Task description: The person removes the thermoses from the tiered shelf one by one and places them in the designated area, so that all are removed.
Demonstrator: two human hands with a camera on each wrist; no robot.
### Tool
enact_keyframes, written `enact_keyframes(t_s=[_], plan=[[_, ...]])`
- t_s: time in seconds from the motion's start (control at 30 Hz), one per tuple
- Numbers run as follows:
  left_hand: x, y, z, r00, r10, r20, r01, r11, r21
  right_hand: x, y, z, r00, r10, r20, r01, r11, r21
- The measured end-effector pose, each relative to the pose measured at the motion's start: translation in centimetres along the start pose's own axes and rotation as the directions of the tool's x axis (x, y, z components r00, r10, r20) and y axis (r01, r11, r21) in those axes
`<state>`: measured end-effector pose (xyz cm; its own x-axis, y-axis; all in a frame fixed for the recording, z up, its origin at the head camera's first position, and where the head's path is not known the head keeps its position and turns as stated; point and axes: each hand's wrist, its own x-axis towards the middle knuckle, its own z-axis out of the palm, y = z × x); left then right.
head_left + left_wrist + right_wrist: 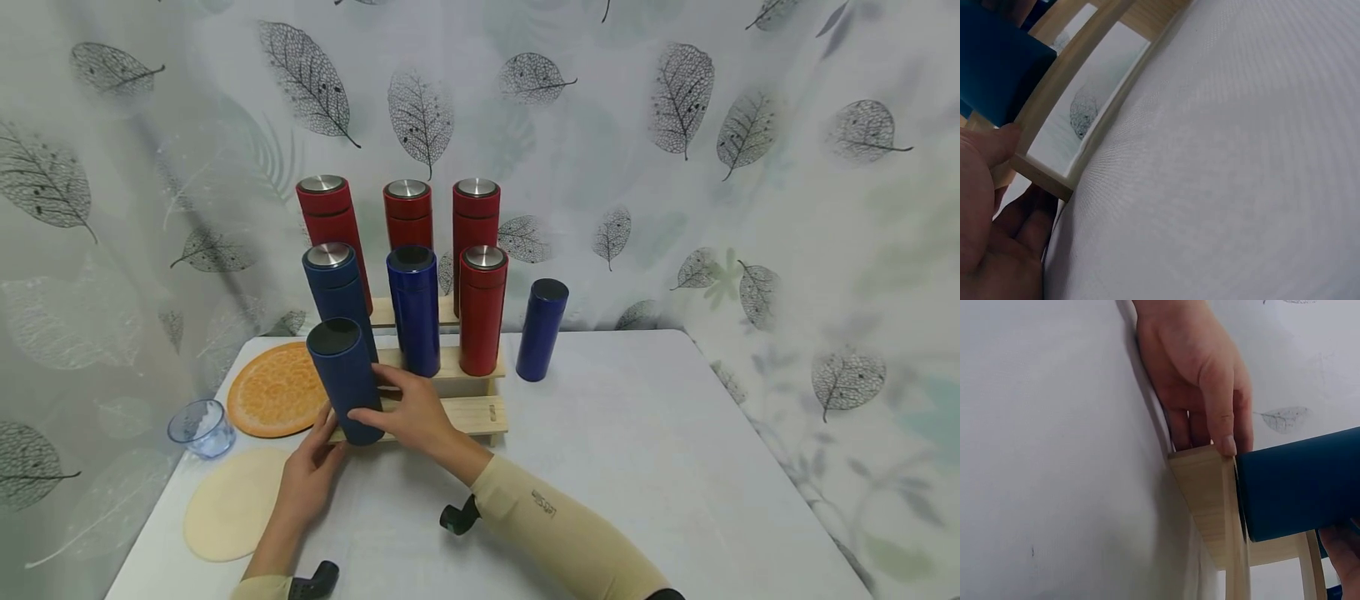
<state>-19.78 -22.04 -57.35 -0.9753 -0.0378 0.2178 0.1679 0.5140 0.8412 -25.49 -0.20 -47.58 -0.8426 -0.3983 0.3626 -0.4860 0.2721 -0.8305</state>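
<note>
Left of centre, the right hand [418, 415] pinches a blue flask [341, 375], the left hand [306, 486] the wooden step rack's [472, 412] end; placing seems underway, next needing steady release.

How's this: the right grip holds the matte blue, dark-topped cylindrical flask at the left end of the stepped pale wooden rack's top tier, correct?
Wrong tier: the head view shows the right grip holding that matte blue flask at the left end of the rack's bottom tier.

Room over bottom shelf's right end [480, 412], nearer red bottle [482, 321] behind
</note>
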Motion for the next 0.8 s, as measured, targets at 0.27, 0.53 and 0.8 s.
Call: enact_keyframes(t_s=[0.27,0.53,0.8], plan=[[0.0,0.2,0.0,1.0,-0.006,0.011,0.006,1.0,0.004,-0.4,-0.3,-0.9,1.0,0.008,-0.009,-0.007,0.998,0.069],[-0.3,-0.1,0.1,0.999,0.052,-0.01,-0.052,0.998,0.047,-1.3,-0.4,-1.8,0.999,-0.033,-0.006,0.033,0.996,0.08],[-0.2,-0.1,0.2,0.998,0.051,-0.023,-0.049,0.997,0.064,-2.0,-0.8,-3.5,0.999,-0.034,-0.022,0.036,0.996,0.077]])
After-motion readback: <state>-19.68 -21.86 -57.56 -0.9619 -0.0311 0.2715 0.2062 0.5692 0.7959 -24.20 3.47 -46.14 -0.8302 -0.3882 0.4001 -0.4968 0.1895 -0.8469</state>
